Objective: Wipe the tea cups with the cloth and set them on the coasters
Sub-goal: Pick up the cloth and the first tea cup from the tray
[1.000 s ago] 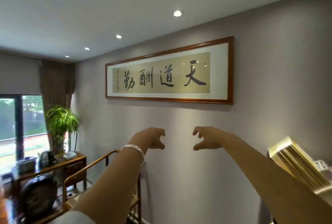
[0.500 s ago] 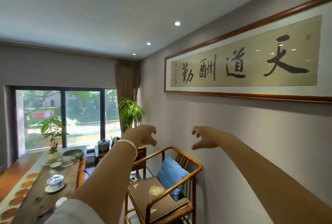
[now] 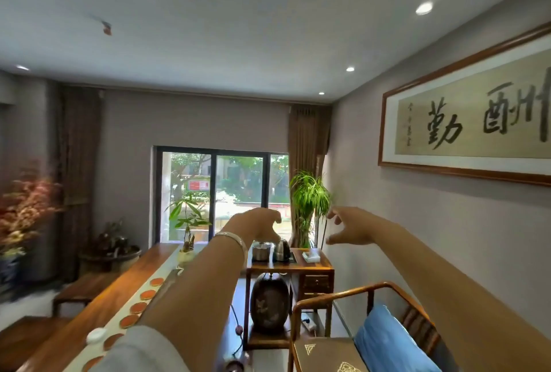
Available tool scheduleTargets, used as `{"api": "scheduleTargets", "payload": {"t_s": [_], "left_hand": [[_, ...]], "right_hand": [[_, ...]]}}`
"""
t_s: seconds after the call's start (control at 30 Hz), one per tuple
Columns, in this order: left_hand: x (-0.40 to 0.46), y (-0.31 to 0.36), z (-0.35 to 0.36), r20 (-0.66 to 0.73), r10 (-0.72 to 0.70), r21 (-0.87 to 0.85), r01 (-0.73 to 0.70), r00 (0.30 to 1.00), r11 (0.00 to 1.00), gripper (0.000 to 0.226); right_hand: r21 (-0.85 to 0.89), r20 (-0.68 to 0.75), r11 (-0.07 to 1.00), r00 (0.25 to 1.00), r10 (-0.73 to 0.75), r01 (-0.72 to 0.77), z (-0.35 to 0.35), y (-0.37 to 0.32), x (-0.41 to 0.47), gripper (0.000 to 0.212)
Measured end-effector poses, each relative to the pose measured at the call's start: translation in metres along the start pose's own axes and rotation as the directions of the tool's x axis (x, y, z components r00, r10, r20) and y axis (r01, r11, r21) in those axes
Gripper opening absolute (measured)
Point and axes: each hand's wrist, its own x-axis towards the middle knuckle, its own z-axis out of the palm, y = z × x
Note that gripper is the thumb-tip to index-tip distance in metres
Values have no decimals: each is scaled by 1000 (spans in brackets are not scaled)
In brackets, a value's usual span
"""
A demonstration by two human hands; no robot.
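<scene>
Both of your bare hands, left hand [image 3: 258, 224] and right hand [image 3: 351, 227], hang mid-frame, fingers loosely curled, holding and touching nothing.

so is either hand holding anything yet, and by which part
Nothing is held. The left hand and the right hand are both raised in the air with loosely curled fingers, empty.
</scene>
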Motion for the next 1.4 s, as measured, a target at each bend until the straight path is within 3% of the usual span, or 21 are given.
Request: {"api": "scheduleTargets", "payload": {"t_s": [0.23,0.63,1.03,1.27,1.4], "left_hand": [[70,-80,30,48,-220,29,219,974,975,60],[219,-173,26,-38,-452,89,454,891,887,57],[231,-318,43,2,-714,78,712,700,698,61],[241,-448,41,-2,-781,10,781,624,624,65],[236,-509,38,5,-822,-2,822,569,569,65]], "right_hand": [[81,69,984,984,-163,157,64,14,133,66],[169,113,912,912,-394,373,113,36,384,67],[244,148,713,702,-697,657,209,-95,520,65],[174,175,651,627,-759,739,247,-186,611,66],[222,189,610,580,-793,761,260,-242,657,67]]}}
